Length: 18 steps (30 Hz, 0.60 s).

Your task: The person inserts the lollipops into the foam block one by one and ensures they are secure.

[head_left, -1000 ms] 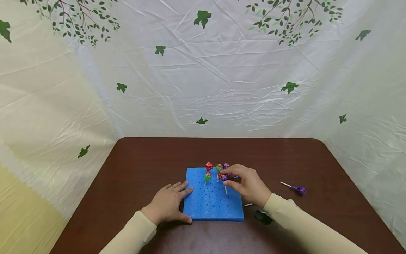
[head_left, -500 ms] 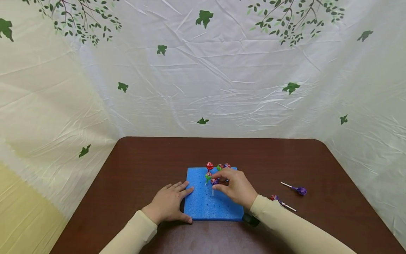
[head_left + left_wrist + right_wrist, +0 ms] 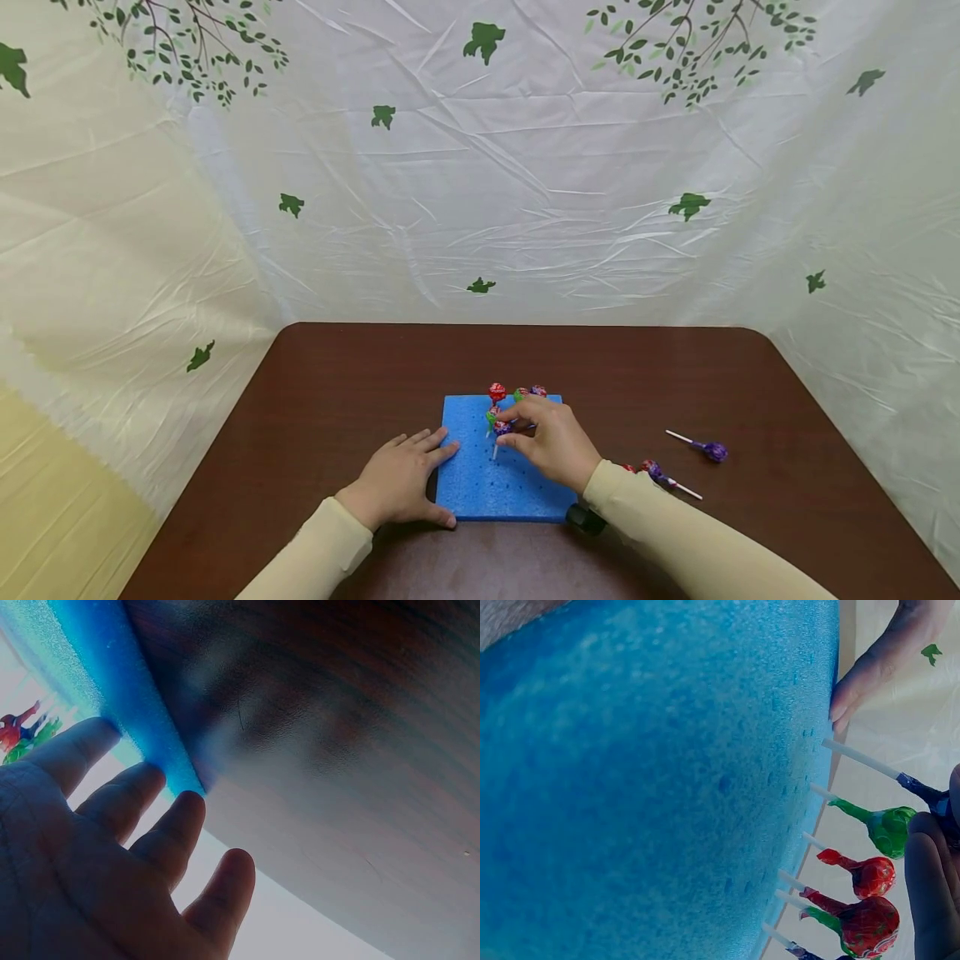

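Note:
My right hand [image 3: 551,442] pinches a purple-wrapped lollipop [image 3: 502,428] by its head, above the blue foam board [image 3: 506,504]. The lollipop's white stick [image 3: 862,759] points down at the perforated face; whether its tip is in a hole I cannot tell. With fingers spread, my left hand [image 3: 401,479] rests against the board's left edge. A red lollipop [image 3: 497,392] and a green lollipop [image 3: 891,831] stand in the board, with several more beside them. In the head view, the right hand partly hides them.
On the brown table [image 3: 360,367], a loose purple lollipop [image 3: 712,452] lies at the right. Another purple lollipop [image 3: 651,468] and a red one [image 3: 628,468] lie nearer, partly behind the right sleeve. A dark device [image 3: 585,518] sits under the right wrist. White cloth surrounds the table.
The right hand has moved left across the board with the purple lollipop, beside the green one. Loose lollipops behind the right sleeve have come into view. The left hand stays at the edge.

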Tool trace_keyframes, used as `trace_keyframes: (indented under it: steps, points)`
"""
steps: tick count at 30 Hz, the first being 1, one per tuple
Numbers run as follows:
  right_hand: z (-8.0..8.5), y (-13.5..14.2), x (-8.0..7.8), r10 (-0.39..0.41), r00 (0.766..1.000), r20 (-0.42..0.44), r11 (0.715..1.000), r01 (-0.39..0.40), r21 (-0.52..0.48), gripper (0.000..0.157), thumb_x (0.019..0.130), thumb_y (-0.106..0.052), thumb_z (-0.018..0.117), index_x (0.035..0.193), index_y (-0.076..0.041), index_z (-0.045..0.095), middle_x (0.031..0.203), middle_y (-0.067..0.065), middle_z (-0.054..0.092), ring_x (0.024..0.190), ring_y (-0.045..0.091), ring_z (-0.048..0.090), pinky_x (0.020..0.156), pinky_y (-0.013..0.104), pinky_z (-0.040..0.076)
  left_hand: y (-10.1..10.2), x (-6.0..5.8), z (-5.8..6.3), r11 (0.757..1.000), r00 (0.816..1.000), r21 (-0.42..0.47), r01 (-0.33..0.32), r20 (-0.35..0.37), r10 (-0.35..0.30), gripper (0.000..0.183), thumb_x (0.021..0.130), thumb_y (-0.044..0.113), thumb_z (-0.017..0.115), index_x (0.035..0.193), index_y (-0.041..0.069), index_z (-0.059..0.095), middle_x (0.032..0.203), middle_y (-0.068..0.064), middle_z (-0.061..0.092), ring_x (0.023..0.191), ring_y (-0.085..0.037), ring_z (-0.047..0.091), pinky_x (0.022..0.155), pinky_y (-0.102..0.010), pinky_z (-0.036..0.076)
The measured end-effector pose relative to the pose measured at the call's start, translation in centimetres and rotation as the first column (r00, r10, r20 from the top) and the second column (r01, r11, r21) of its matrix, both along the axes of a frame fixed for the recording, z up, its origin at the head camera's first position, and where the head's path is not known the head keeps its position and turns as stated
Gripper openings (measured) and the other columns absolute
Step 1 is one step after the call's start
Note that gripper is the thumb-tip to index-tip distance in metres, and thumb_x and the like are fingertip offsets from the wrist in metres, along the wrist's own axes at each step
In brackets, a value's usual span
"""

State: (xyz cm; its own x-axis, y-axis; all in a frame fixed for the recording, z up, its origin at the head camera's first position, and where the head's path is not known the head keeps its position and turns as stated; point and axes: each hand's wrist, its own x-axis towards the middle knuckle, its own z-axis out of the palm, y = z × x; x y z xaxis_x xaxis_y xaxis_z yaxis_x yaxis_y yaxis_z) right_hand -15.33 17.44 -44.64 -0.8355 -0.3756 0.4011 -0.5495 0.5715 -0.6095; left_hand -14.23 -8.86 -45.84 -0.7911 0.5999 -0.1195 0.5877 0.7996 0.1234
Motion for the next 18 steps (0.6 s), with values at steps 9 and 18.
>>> trace_keyframes:
  steps: [9,18]
  points:
    - [-0.24,0.04,0.16,-0.013,1.0,0.003,1.0,0.013,0.005,0.032,0.082,-0.019,0.083,0.112,-0.015,0.075,0.102,-0.007,0.067,0.082,0.004,0.066,0.072,0.022,0.056,0.0,0.05,0.23,1.0,1.0,-0.001,0.007,-0.006,-0.007,0.103,0.07,0.076,0.072,0.151,0.019,0.047,0.157,-0.008,0.038,0.141,-0.03,0.038,0.111,-0.052,0.033]
    - [-0.58,0.24,-0.07,0.003,1.0,0.016,1.0,-0.003,-0.014,0.033,0.082,-0.018,0.083,0.114,-0.016,0.074,0.107,-0.007,0.066,0.083,0.004,0.067,0.073,0.023,0.057,0.19,0.04,0.41,1.0,1.0,-0.004,0.007,-0.004,-0.007,0.103,0.07,0.076,0.072,0.151,0.018,0.047,0.156,-0.009,0.039,0.141,-0.031,0.038,0.111,-0.053,0.033]
